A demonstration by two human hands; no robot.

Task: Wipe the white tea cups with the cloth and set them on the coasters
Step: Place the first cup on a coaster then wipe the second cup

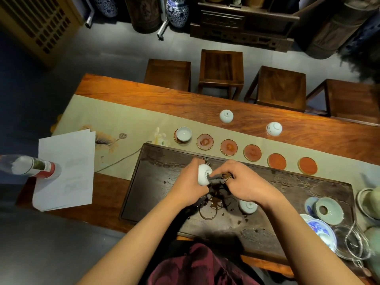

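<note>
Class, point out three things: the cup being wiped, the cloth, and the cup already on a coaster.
Cup being wiped (203, 176), head view: its white side.
Cloth (219, 178), head view: bunched middle.
Cup on coaster (183, 134), head view: inner bowl.

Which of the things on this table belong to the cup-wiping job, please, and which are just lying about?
Job: held cup, cloth, left hand, right hand, empty coasters, cup on coaster, upturned cups.
Lying about: bottle, papers, glass pitcher.

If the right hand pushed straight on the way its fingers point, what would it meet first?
The right hand points left with the cloth, so it would first meet the white cup gripped by the left hand; cloth and cup already seem to touch.
</note>
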